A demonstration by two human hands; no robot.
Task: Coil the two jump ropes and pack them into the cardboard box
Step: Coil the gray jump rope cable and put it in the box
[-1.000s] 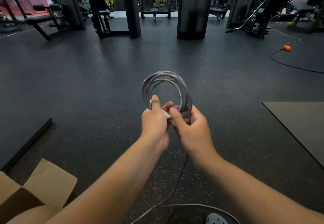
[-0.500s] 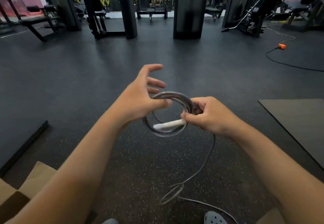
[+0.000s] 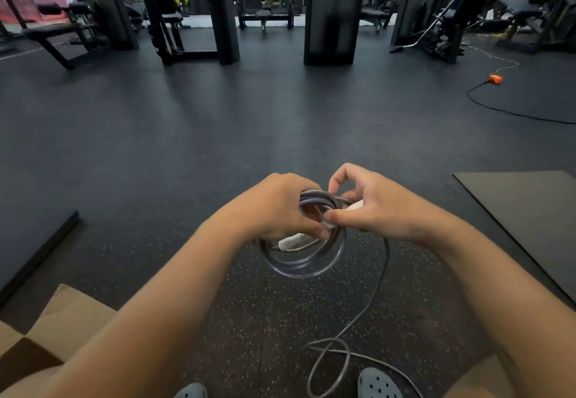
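A grey jump rope (image 3: pixel 307 265) is wound into a coil of several loops held in front of me. My left hand (image 3: pixel 274 207) grips the coil's left side, with a white handle (image 3: pixel 293 241) poking out below its fingers. My right hand (image 3: pixel 380 207) pinches the coil's top right, with another white handle tip showing under its fingers. A loose tail of rope (image 3: pixel 371 307) hangs from the coil to the floor and loops near my feet. The open cardboard box (image 3: pixel 67 316) sits at the lower left, partly behind my left forearm.
Dark speckled rubber floor lies all around. A black mat (image 3: pixel 526 210) is on the right and a dark strip (image 3: pixel 40 257) on the left. Gym machines and benches (image 3: pixel 336 11) stand at the back. A black cable with an orange plug (image 3: pixel 495 79) trails far right. My grey shoes (image 3: pixel 378 385) are at the bottom edge.
My left hand, open above the coil half a second ago, has closed on its left side. The coil has dropped from upright to lower and tilted, and the tail has gathered on the floor.
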